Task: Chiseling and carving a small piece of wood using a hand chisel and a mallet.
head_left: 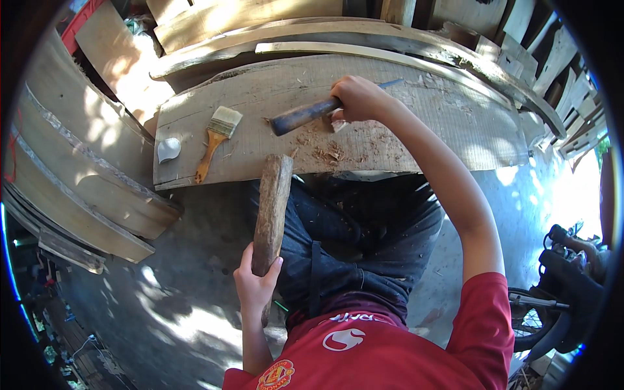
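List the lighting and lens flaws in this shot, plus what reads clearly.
Head view: dappled sun leaves overexposed patches on the grey concrete floor; head view, right: glare whites out the background; head view, rim: black vignetting, and fisheye distortion likely exaggerates the bowed pale-brown wooden boards; head view, centre: the rough brown wooden club in the left hand reads clearly.

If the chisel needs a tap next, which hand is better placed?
Left, I'd judge: the left hand holds the club, its upper end appearing near the chisel, which the right hand grips.
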### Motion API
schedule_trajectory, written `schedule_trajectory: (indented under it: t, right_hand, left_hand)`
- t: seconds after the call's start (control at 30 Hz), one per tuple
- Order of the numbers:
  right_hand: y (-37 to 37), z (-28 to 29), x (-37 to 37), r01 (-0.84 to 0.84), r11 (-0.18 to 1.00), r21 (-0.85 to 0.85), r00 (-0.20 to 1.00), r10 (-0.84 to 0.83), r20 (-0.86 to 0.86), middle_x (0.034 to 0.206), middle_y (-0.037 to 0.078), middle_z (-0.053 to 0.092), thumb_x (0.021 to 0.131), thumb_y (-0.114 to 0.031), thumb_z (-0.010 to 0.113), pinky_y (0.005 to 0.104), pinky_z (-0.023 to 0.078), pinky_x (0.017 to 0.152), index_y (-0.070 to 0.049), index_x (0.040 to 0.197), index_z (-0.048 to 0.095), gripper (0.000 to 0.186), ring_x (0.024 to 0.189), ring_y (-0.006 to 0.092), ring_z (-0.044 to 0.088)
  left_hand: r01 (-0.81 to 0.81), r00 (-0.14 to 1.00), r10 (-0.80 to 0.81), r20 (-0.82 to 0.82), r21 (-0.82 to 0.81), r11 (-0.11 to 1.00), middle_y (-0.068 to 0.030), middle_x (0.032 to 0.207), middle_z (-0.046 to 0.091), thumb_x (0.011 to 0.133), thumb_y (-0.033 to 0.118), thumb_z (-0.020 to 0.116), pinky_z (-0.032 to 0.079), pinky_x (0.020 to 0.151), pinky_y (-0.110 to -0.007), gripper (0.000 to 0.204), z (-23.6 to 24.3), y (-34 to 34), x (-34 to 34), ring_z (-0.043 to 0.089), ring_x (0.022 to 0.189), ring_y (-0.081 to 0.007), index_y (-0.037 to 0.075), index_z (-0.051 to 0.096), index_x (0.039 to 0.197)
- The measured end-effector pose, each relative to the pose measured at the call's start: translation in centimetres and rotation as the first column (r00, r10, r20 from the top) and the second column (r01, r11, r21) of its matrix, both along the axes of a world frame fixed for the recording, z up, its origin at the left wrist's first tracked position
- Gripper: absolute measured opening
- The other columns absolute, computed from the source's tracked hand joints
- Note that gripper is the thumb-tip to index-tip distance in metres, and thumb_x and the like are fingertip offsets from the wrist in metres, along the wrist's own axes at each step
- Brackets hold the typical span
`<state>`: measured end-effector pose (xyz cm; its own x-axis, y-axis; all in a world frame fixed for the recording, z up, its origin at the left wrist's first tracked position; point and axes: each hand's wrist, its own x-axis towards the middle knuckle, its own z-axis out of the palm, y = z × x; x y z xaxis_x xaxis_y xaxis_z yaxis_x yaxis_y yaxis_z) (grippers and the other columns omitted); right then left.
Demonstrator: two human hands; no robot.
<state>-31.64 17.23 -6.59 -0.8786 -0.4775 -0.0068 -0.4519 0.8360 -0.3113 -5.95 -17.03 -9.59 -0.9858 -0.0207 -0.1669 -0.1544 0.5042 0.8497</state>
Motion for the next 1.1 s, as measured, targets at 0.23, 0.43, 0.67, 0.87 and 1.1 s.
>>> schedule_trajectory:
  t: [0.23, 0.43, 0.67, 0.87, 1.1]
  right_hand:
    - [1.6, -0.9, 0.4, 0.12, 0.988, -0.095, 0.993, -0.118, 0.03, 0.077, 0.016, 0.067, 0.068, -0.021, 0.081, 0.0449, 0.053, 0.073, -0.005, 0.074, 0.069, 0.021, 0.079, 0.0368, 0.066]
    - [2.5, 0.4, 2.1, 0.211, 0.865, -0.456, 0.952, -0.288, -0.107, 0.072, 0.011, 0.062, 0.066, -0.014, 0.078, 0.0348, 0.048, 0.06, 0.0, 0.073, 0.065, 0.019, 0.062, 0.0235, 0.061]
    - [2.8, 1.4, 4.0, 0.427, 0.759, -0.491, 0.853, -0.518, -0.058, 0.065, 0.004, 0.066, 0.069, -0.015, 0.08, 0.0282, 0.053, 0.064, -0.004, 0.084, 0.071, 0.021, 0.065, 0.0113, 0.067]
    - [2.1, 2.0, 4.2, 0.394, 0.845, -0.361, 0.875, -0.465, -0.132, 0.064, 0.015, 0.061, 0.066, -0.018, 0.077, 0.0405, 0.05, 0.062, -0.001, 0.065, 0.063, 0.021, 0.061, 0.0329, 0.062]
    - [2.9, 1.8, 5.6, 0.403, 0.849, -0.341, 0.882, -0.46, -0.101, 0.072, 0.017, 0.065, 0.066, -0.021, 0.074, 0.0452, 0.053, 0.069, -0.005, 0.073, 0.07, 0.018, 0.07, 0.0368, 0.064]
  left_hand:
    - [0.012, 0.999, -0.013, -0.031, -0.049, 0.999, -0.0204, 0.093, 0.071, 0.078, 0.023, 0.079, 0.055, 0.076, -0.035, 0.056, -0.1, 0.3, -0.4, 0.072, 0.089, -0.0282, -0.004, 0.057, 0.123]
    - [0.007, 1.0, -0.008, -0.009, -0.039, 0.999, -0.0204, 0.094, 0.071, 0.078, 0.021, 0.079, 0.055, 0.077, -0.035, 0.055, -0.2, 0.3, -0.7, 0.072, 0.089, -0.0283, -0.003, 0.057, 0.122]
    - [0.015, 1.0, -0.014, 0.02, -0.023, 1.0, -0.0201, 0.094, 0.071, 0.077, 0.02, 0.079, 0.055, 0.078, -0.035, 0.055, 0.4, 0.5, -1.4, 0.072, 0.091, -0.0272, -0.002, 0.057, 0.123]
    - [0.016, 1.0, -0.016, 0.021, -0.025, 1.0, -0.0198, 0.095, 0.072, 0.077, 0.019, 0.079, 0.054, 0.079, -0.034, 0.055, 0.7, 0.9, -1.6, 0.072, 0.091, -0.0255, -0.003, 0.057, 0.122]
    - [0.032, 0.999, -0.032, -0.009, -0.006, 0.999, -0.0185, 0.093, 0.072, 0.077, 0.017, 0.079, 0.055, 0.078, -0.033, 0.054, 0.4, 0.9, -1.9, 0.072, 0.089, -0.0241, -0.003, 0.058, 0.122]
